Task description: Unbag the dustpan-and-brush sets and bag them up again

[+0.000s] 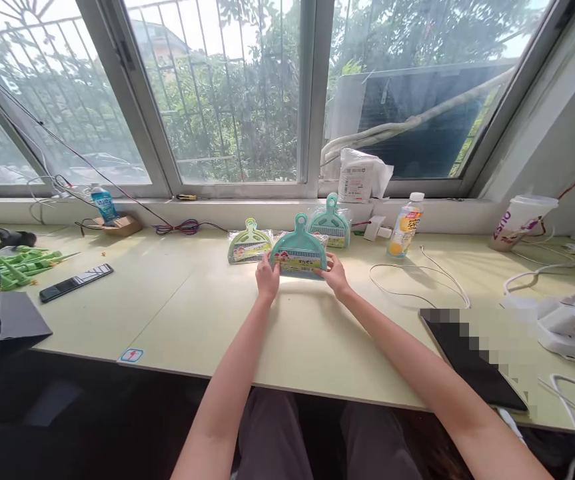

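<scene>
A teal dustpan-and-brush set [298,248] with a printed label stands upright, handle up, between my two hands near the middle of the table. My left hand [268,277] is closed on its lower left edge. On the lower right edge, the fingers of my right hand [335,274] grip it too. Close behind on the left leans a pale green dustpan set [250,241] in clear wrapping. Another teal dustpan set [332,221], also wrapped, stands behind on the right, partly hidden by the held one.
Right of the sets stand a drink bottle [406,225] and a large cup [522,223]. A dark tablet [472,360], white cables and chargers [570,323] lie at the right. Leftward are a phone [76,283], green leafy pieces [27,270] and a blue bottle [104,204] in a small box.
</scene>
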Available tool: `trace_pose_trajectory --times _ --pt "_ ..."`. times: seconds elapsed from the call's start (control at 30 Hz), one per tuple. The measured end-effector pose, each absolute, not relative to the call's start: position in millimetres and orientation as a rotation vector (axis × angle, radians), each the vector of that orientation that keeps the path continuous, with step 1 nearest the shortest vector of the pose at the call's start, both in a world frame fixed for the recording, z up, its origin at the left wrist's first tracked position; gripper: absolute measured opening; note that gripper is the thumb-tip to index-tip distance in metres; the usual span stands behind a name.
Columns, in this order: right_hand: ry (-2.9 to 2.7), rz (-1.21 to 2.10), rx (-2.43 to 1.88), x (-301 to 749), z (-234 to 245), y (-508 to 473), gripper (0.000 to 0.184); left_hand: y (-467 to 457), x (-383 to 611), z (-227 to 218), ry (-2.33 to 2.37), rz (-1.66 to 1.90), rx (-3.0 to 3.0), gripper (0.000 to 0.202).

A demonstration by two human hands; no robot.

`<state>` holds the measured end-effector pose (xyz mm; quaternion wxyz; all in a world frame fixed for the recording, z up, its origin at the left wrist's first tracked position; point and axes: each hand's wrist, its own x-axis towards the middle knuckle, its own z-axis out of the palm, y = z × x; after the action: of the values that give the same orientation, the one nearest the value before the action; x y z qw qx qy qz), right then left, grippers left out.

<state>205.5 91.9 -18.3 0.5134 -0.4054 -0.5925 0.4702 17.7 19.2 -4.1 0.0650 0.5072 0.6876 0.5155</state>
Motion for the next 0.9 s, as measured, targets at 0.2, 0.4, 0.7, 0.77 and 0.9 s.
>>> trace_pose_trajectory --times 0.2,0.4,0.7,0.77,0.9 --pt "-1.528 1.216 -0.933 114.5 -11.6 102.3 0.059 10.2 -5.5 -3.4 2.527 1.883 0.940 0.047" --pt "-1.386 1.247 -0.910 77.6 -33.4 120.2 0.057 14.3 -47.7 -22.2 2.391 1.597 0.771 0.046" --pt "-1.120 1.195 -0.956 95.1 -54.0 150.2 0.060 30.4 -94.3 -24.5 2.572 1.010 1.646 0.038" --pt "-1.156 1.206 -0.906 91.8 -52.0 148.3 0.062 30.3 -110.6 -22.4 2.578 0.944 1.807 0.041" --pt "-1.247 1.259 -0.865 82.3 -47.3 139.6 0.062 34.9 -133.3 -22.4 2.521 0.923 1.941 0.043"
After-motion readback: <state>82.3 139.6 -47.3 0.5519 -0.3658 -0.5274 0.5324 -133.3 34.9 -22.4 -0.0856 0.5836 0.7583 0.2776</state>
